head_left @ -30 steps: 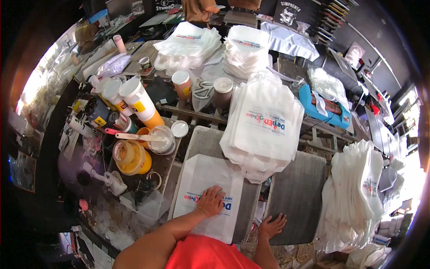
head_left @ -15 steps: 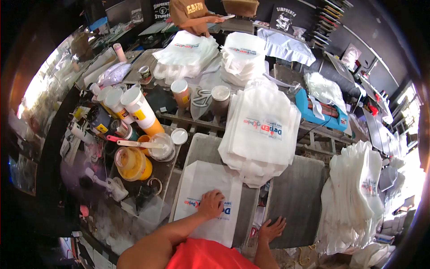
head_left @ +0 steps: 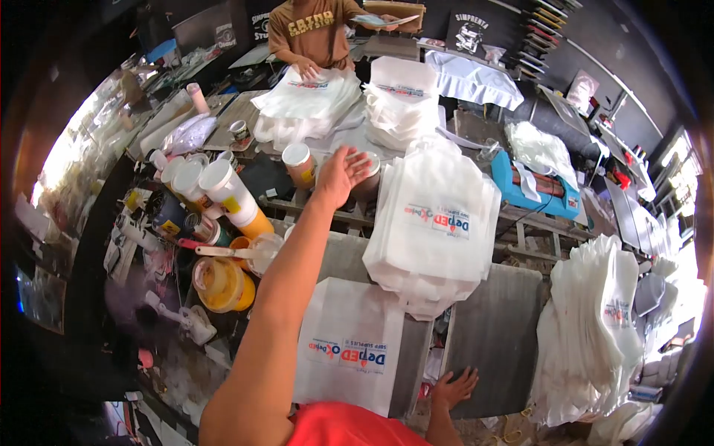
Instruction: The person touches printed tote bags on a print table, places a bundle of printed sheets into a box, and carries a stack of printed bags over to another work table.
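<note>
My left hand (head_left: 343, 178) is stretched far forward in the air, fingers extended and nothing in them. In view it overlaps the lidded brown jar (head_left: 370, 172); whether they touch I cannot tell. Below my left forearm, a white printed bag (head_left: 349, 320) lies flat on a grey board (head_left: 413, 372), its blue and red lettering fully showing. My right hand (head_left: 455, 388) rests with spread fingers on the near left edge of a second grey board (head_left: 494, 334). Between and beyond the boards sits a stack of white printed bags (head_left: 435, 215).
Ink tubs (head_left: 223, 186) and a yellow container (head_left: 223, 285) crowd the left. Many white bags (head_left: 584, 334) hang at the right. Behind stand two more bag piles (head_left: 305, 104) and a blue device (head_left: 535, 186). A co-worker (head_left: 312, 33) in brown stands at the back.
My left hand has left the flat bag and swung forward, uncovering the print. My right hand stays put. The co-worker has a hand on the rear left pile and a sheet-like item held out.
</note>
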Tool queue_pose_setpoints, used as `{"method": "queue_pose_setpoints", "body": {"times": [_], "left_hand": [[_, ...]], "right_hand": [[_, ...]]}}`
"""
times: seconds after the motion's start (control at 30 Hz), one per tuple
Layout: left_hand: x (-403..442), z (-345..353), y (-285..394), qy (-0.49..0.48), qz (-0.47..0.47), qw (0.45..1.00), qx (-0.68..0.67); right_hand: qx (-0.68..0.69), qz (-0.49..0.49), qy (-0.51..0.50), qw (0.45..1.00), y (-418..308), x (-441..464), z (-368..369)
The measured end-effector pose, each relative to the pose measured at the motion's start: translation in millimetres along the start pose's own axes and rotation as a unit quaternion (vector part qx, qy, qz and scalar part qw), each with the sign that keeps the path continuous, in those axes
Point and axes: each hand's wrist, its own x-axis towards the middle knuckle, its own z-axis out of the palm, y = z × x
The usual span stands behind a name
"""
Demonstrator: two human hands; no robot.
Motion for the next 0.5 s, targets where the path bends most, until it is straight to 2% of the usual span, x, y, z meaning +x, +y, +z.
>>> {"method": "queue_pose_setpoints", "body": {"times": [0.17, 0.5], "left_hand": [[68, 53, 29, -0.025, 0.002, 0.998, 0.049], [206, 141, 20, -0.024, 0.030, 0.994, 0.098]], "right_hand": [[-0.007, 0.002, -0.004, 1.000, -3, 2, -2], [-0.023, 0.020, -0.035, 0.999, 3, 7, 9]]}}
